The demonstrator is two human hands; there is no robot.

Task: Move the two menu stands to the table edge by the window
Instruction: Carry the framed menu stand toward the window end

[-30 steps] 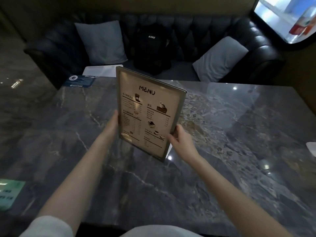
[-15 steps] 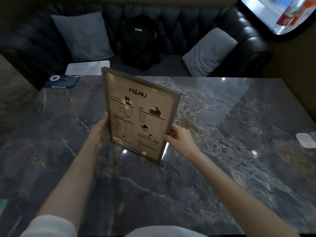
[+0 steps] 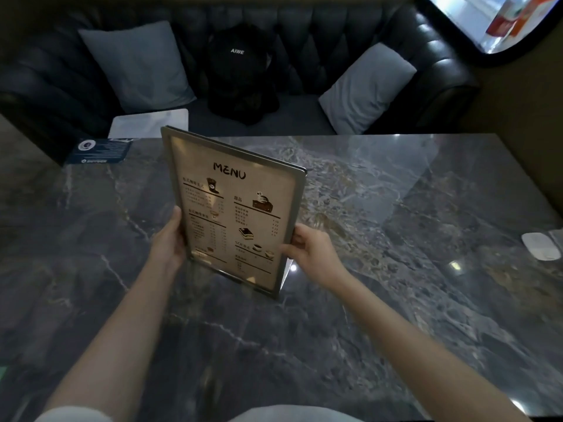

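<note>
A: Status on the menu job?

B: One menu stand (image 3: 234, 208) is in hand, over the middle of the marble table (image 3: 426, 239). It is upright, tilted a little, printed face toward the camera. Can't tell if its base touches the tabletop or hangs just above it.

A: Grip?

B: Two-handed, one hand per side edge, low down. Left hand (image 3: 169, 240): thumb lies along the front of the frame; the other fingers are behind the panel, so can't tell how they sit. Right hand (image 3: 310, 248): fingers (image 3: 297, 233) curled and pressed together around the right edge, thumb on the front face. Both clamp the stand.

A: How far from done?

B: The window (image 3: 499, 19) is at upper right, so the target is judged to be the table's right-hand side. The stand is well apart from it. Nothing has been placed there. Call it early: first stand mid-carry, second not started.

A: Counts?

B: Menu stands in view: one. The second isn't visible. Hands: two. Cushions on the sofa (image 3: 304, 35): two, left cushion (image 3: 137, 65) and right cushion (image 3: 368, 86). One black backpack (image 3: 240, 68) between them. One dark card (image 3: 100, 150) at the far-left corner of the table. One white object (image 3: 540, 245) near the right edge, too small to identify.
</note>
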